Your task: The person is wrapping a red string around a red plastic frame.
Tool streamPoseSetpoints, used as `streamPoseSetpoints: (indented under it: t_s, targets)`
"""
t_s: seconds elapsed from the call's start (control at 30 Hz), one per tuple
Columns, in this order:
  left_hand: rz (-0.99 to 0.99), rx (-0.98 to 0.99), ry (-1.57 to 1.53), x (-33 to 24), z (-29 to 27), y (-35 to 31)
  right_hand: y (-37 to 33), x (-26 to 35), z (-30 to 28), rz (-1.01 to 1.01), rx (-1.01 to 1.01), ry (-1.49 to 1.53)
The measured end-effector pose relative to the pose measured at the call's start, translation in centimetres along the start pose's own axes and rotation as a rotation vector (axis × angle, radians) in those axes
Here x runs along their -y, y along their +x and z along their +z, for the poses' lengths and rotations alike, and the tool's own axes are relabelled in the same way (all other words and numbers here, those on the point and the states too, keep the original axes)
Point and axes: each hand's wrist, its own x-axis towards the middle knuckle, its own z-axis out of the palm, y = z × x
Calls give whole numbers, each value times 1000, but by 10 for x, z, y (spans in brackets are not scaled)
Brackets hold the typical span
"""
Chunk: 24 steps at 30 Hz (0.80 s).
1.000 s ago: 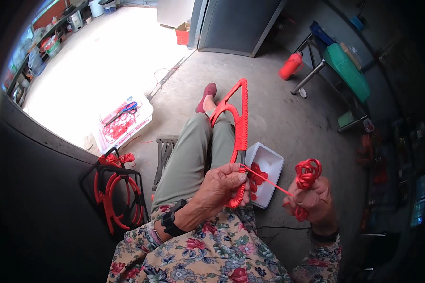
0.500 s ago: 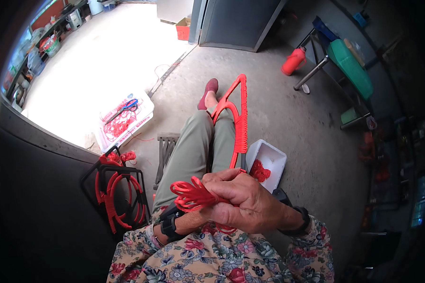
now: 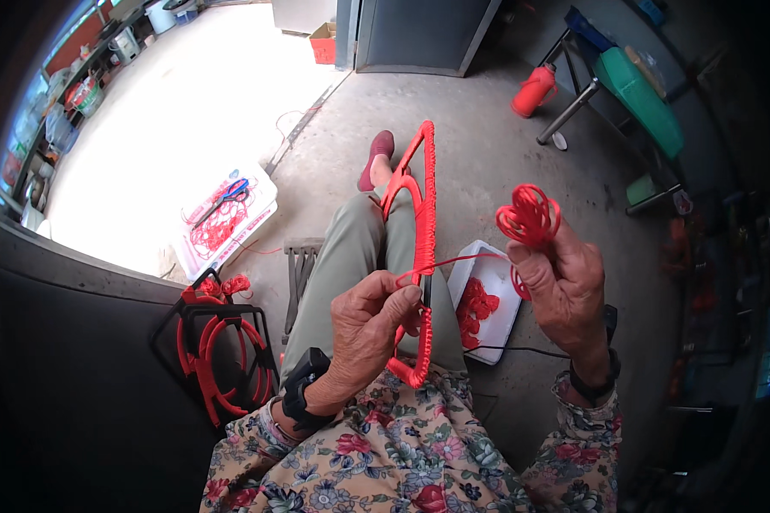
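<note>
A frame wrapped in red cord (image 3: pixel 425 205) stands over my lap, with a curved red part on its left side. My left hand (image 3: pixel 364 329) is closed around its near side, thumb and fingertips pinching beside a short dark stretch where no cord covers the bar. Off to the right, my right hand (image 3: pixel 566 291) grips a looped bundle of red cord (image 3: pixel 529 214), its loops sticking up above the thumb. A single strand runs from this bundle across to the frame at my left fingertips.
A white tray (image 3: pixel 512 318) with red cord sits right of my legs. Another white tray (image 3: pixel 261 218) at the left carries tangled cord and blue-handled scissors (image 3: pixel 227 201). Dark frames with red rings (image 3: pixel 205 350) lean at lower left. A red thermos (image 3: pixel 535 91) stands far right.
My hands have come apart. The right has swung out to the right and up with the cord bundle, drawing out a strand; the left now shows plainly, holding the frame.
</note>
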Motion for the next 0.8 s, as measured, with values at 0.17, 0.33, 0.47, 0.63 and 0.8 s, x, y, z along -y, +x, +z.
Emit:
streamPoseSetpoints:
  t_s: [0.17,0.33,0.47,0.63,0.8]
  targets:
    - [-83,17,9,-8,3,3,-28,-33,-5,-189,331,-270]
    - [-65,0,164,-2,1,9,-42,-60,27,-171,485,-455]
    - [-48,47,266,-5,0,9,-34,-70,54,-276,408,-441]
    - [99,39,552,-7,-2,10,-20,-66,62,-274,331,-285]
    - [17,89,577,-17,-6,8,-19,-59,62,-240,380,-189]
